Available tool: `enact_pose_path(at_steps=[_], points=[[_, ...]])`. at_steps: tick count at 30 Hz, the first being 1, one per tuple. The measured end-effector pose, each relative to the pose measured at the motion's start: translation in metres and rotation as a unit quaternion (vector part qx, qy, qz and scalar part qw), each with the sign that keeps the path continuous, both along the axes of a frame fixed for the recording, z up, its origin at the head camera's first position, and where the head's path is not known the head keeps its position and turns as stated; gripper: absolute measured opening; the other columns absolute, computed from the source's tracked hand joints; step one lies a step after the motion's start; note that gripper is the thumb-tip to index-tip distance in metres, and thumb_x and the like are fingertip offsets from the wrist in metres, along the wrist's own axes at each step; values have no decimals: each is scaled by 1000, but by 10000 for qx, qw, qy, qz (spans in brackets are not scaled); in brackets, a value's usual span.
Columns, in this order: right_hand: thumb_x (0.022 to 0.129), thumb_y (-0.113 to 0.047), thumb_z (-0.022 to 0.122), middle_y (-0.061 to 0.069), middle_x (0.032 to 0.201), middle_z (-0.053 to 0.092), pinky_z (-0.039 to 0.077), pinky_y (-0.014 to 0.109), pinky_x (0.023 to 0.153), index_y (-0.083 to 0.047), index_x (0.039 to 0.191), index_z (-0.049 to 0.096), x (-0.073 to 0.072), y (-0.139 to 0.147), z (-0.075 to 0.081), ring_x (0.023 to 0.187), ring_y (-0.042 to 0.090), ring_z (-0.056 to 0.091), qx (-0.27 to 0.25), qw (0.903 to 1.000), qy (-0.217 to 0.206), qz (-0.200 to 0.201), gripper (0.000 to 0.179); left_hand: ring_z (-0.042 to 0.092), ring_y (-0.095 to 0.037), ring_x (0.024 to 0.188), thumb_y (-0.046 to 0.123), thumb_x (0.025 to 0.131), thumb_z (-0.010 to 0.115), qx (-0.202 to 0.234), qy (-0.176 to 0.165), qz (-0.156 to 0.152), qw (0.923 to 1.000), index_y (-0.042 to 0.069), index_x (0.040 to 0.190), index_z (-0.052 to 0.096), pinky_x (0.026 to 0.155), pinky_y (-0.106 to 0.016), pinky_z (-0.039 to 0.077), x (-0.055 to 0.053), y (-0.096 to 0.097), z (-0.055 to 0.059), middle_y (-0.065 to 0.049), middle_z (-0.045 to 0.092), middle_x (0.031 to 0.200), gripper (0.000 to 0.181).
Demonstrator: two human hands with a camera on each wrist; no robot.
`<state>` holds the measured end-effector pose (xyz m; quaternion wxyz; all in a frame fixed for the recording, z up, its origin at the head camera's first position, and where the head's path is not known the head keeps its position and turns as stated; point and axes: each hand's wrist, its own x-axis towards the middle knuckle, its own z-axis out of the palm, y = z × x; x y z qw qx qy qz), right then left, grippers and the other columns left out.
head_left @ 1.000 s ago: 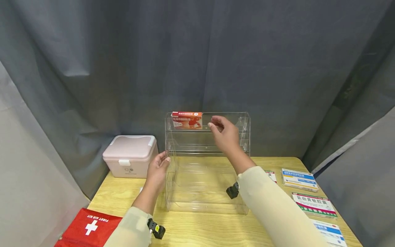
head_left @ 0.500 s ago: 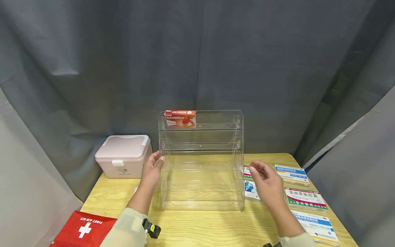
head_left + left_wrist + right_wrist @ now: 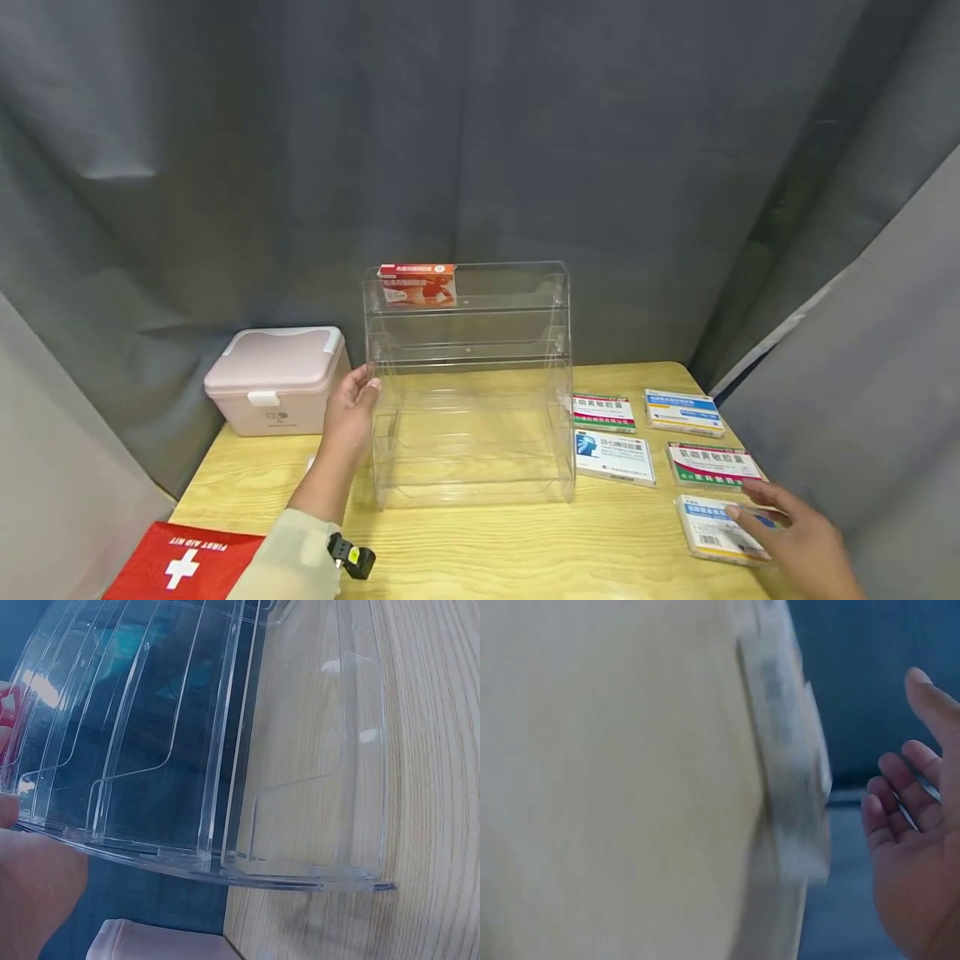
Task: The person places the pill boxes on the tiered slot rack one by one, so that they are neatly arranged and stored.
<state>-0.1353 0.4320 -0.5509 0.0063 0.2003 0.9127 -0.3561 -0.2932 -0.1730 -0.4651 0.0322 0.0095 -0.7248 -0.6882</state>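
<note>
A clear tiered display rack (image 3: 468, 496) stands upright on the table, with one orange-red medicine box (image 3: 418, 287) in the left end of its top tier. My left hand (image 3: 351, 417) holds the rack's left side panel between thumb and fingers; the left wrist view shows the thumb (image 3: 7, 811) at the panel edge. At the lower right, my right hand (image 3: 795, 533) hovers over a blue-and-white medicine box (image 3: 708, 542), fingers apart and overlapping its right end. In the blurred right wrist view, the fingers (image 3: 900, 787) are spread loosely with nothing between them.
Right of the rack lie several more medicine boxes, including a white one (image 3: 615, 458) and a green-and-red one (image 3: 712, 467). A pink lidded case (image 3: 277, 383) stands at the back left. A red first aid pouch (image 3: 187, 558) lies front left. Grey curtains (image 3: 465, 150) enclose the table.
My right hand has left the rack's top tier and moved down and right to the boxes. The left hand keeps its hold on the rack. The head view has shifted slightly right.
</note>
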Motion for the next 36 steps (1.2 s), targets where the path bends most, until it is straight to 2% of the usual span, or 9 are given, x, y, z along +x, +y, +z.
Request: enact_pose_path(at_steps=[4,7,10,13,16,19,25,28,36], points=[[82,-76,83,36,155,52,60,58,95,5,159,45,5,26,-17,132,55,58,-148,9990,-412,-76,118,29,-36,166,22,117,51,103,127,-14,9999,2,168,33,140,-49,24,0,-1,2,-17,33,177,57],[77,-74,88,38,149,56,61,58,93,7,158,43,8,39,-26,129,55,60,-180,9980,-603,66,123,30,-37,166,18,117,51,213,198,-19,9996,0,167,33,140,-49,24,-1,-1,1,-19,34,176,57],[76,-70,91,38,146,59,62,57,93,7,161,39,9,49,-32,125,51,66,-436,9952,-848,208,126,30,-38,166,18,116,52,211,205,-10,9996,-1,167,34,139,-49,25,-3,0,-1,-20,34,176,57],[78,-67,92,38,145,61,64,50,91,6,164,34,8,55,-35,118,42,71,-691,9922,-999,282,127,30,-37,166,18,116,52,214,170,-23,9996,0,167,33,139,-49,25,-3,1,-2,-19,34,176,57],[81,-64,91,37,146,60,64,39,87,6,166,32,9,60,-37,117,35,70,-781,9910,-1024,376,125,30,-37,166,18,116,52,246,149,-27,9996,0,167,33,139,-49,25,-4,2,-3,-20,34,176,57],[82,-62,92,35,147,59,64,37,88,6,165,34,10,64,-38,119,33,68,-712,9901,-1058,593,121,31,-37,166,17,116,52,256,130,-11,9996,0,167,34,139,-48,25,-4,2,-3,-20,35,176,57],[80,-64,91,29,143,65,64,47,94,7,162,38,8,67,-38,116,27,69,-385,9867,-1269,944,121,30,-36,166,22,117,51,101,31,-1,9999,4,168,33,139,-49,25,-2,0,0,-16,33,177,57],[82,-66,89,33,145,62,60,56,97,8,163,36,10,63,-34,118,32,67,-197,9844,-1307,1159,122,28,-35,167,23,118,50,85,9,-33,10000,5,169,32,140,-48,25,-2,-1,0,-14,32,178,57],[81,-62,91,33,142,52,63,50,91,3,166,31,11,48,-24,108,28,61,-244,9817,-1390,1278,123,27,-35,167,21,118,50,188,46,-33,9998,3,169,30,140,-48,25,-1,-1,-2,-15,31,179,58]])
